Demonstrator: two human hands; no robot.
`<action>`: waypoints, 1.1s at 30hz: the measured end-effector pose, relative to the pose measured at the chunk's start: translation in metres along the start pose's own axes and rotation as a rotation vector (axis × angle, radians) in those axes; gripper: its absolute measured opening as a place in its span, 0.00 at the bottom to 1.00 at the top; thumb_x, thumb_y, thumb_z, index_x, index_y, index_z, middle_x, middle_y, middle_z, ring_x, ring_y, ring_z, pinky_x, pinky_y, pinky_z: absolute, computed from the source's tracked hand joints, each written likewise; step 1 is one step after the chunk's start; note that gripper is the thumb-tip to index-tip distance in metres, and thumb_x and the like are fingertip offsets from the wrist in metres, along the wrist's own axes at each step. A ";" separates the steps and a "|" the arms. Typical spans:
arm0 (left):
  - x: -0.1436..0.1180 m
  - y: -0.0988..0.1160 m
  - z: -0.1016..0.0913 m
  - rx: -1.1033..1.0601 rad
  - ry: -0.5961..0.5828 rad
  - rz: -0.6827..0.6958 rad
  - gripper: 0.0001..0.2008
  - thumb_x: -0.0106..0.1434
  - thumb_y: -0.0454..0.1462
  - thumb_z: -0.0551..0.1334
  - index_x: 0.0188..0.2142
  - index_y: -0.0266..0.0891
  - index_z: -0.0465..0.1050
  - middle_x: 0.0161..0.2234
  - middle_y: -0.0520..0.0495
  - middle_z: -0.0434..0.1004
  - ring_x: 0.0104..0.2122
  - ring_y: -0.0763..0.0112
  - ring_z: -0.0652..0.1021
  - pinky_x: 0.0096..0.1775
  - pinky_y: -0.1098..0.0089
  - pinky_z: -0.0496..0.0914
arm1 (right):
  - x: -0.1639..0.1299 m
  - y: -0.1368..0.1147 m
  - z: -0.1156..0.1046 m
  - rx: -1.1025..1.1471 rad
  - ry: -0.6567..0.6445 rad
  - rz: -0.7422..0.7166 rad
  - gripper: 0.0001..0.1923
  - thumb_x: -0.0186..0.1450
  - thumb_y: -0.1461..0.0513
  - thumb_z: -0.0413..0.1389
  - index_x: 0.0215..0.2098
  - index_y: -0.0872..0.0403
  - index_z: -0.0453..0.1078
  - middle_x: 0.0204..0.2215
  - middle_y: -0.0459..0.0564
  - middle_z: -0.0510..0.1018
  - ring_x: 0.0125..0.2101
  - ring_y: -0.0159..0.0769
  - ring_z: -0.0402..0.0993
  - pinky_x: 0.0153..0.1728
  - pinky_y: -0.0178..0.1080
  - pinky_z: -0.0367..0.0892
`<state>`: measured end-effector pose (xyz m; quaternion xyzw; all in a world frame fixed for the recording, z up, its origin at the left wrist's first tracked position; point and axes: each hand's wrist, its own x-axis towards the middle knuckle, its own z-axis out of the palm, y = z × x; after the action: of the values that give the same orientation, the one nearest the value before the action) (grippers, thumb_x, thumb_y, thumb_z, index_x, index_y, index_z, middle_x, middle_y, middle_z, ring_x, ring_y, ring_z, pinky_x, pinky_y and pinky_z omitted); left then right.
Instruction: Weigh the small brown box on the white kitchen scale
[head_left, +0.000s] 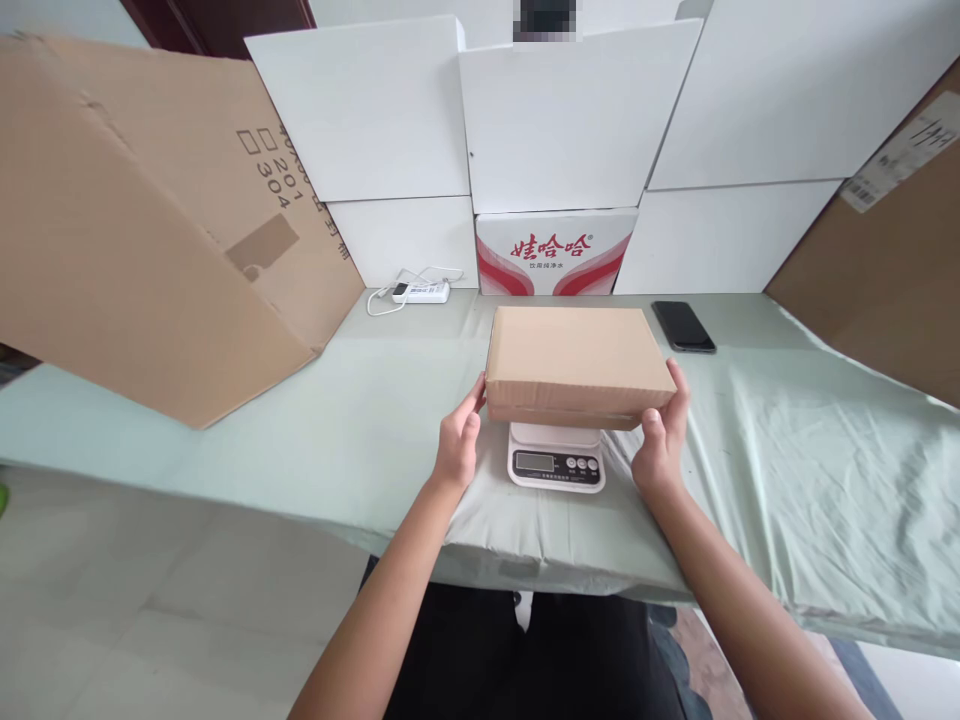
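Head view, closed box (pixel 579 352), contents hidden

White carton at back (pixel 556 252): red brand 娃哈哈 with ®; beneath it, smaller, 饮用纯净水. Large cardboard sheet, person's left (pixel 150 200): "201" and "304", printed askew, each paired with an outlined square; nearby a line beginning "40X" (remainder too foreshortened to trust). Brown carton, far right (pixel 892 240): white label (pixel 904 150) bearing a barcode and slanted handwritten strokes, reading uncertain. Kitchen scale (pixel 556 465): pale characters on its black panel and under three round buttons, too small to read. White power strip (pixel 431 292): dark print, illegible.
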<state>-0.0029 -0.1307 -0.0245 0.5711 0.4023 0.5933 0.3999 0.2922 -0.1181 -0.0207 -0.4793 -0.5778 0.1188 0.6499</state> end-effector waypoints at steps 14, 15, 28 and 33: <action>0.000 0.002 0.002 0.017 -0.057 0.014 0.41 0.78 0.64 0.53 0.76 0.39 0.70 0.77 0.38 0.71 0.77 0.45 0.71 0.77 0.49 0.66 | -0.001 -0.004 0.002 0.035 -0.014 0.046 0.42 0.72 0.37 0.56 0.78 0.43 0.64 0.75 0.60 0.70 0.75 0.65 0.66 0.78 0.76 0.49; 0.000 0.003 0.002 0.017 -0.059 0.015 0.41 0.78 0.64 0.52 0.76 0.39 0.70 0.77 0.38 0.71 0.77 0.45 0.71 0.77 0.49 0.66 | 0.000 -0.004 0.002 0.038 -0.015 0.048 0.42 0.72 0.37 0.56 0.78 0.44 0.63 0.75 0.61 0.70 0.75 0.65 0.67 0.78 0.76 0.50; 0.003 -0.004 0.004 0.014 -0.057 0.020 0.42 0.77 0.64 0.54 0.76 0.39 0.70 0.77 0.37 0.71 0.78 0.45 0.71 0.78 0.48 0.65 | 0.000 0.004 0.001 0.060 -0.018 0.070 0.44 0.71 0.35 0.57 0.79 0.41 0.63 0.74 0.58 0.71 0.75 0.62 0.65 0.80 0.73 0.48; 0.006 -0.003 0.007 0.023 -0.049 0.013 0.44 0.76 0.66 0.54 0.75 0.39 0.72 0.77 0.37 0.71 0.78 0.44 0.70 0.79 0.47 0.64 | -0.001 0.008 0.002 0.065 -0.012 0.074 0.37 0.72 0.38 0.58 0.74 0.40 0.68 0.69 0.56 0.76 0.72 0.60 0.69 0.78 0.73 0.51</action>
<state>0.0036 -0.1242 -0.0246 0.5928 0.3953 0.5772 0.3991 0.2934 -0.1133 -0.0277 -0.4783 -0.5593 0.1644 0.6568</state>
